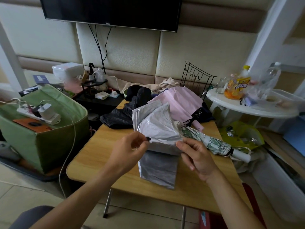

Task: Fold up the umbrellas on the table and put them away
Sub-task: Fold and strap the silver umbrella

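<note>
A silver-grey umbrella [156,129] lies half collapsed in the middle of the wooden table [102,156], its canopy folds spread toward me. My left hand [130,151] pinches a black rib tip at the canopy's edge. My right hand [196,154] pinches the canopy's other side. A folded, strapped floral umbrella [216,142] with a white handle lies just right of it. A pink umbrella [179,100] and a black one [125,113] lie loose at the table's far end.
A green fabric box [49,129] with a power strip and charger stands left of the table. A white round side table [247,103] with bottles and a jar stands at the right. A black wire rack [196,76] stands behind.
</note>
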Available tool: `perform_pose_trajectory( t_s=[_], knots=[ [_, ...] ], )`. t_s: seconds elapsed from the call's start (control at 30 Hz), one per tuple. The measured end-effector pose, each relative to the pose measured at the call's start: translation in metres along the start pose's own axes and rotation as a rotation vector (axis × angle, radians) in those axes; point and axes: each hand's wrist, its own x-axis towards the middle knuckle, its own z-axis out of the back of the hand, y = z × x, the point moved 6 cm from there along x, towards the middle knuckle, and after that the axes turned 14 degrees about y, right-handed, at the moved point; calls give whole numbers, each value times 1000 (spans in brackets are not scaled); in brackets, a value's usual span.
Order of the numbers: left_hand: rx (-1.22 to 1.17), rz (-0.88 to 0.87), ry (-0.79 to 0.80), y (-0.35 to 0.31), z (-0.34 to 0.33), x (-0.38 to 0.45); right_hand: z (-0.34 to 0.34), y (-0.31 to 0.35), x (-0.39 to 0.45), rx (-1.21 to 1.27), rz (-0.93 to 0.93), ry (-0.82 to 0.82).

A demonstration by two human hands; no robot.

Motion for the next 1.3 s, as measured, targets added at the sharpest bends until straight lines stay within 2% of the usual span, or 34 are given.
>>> perform_pose_trajectory(
  t_s=[0.13,0.37,0.5,0.67,0.73,0.87,0.97,1.03,1.13,1.3],
  knots=[
    [-49,5,64,1,-6,1,2,1,-1,-17,3,-25],
    [-360,40,96,1,-6,5,7,6,1,-36,-3,-81],
    [-476,96,167,3,-12,2,5,5,0,-50,-16,-61],
    [-744,198,175,10,-15,1,2,1,0,-28,-46,-16],
    [-778,222,133,13,-14,2,1,1,-1,-13,-38,-16],
    [-673,187,23,10,-7,1,1,2,-1,-15,-29,-13],
    [-525,113,143,1,-12,0,0,2,-1,-15,-44,-10],
    [-349,52,183,-3,-15,-1,0,2,-1,0,-43,-2],
    [-89,-45,88,-9,-9,-1,0,4,-1,3,-29,-2],
    [-135,-22,34,-4,-1,3,2,6,-1,23,-13,-18]
  ],
)
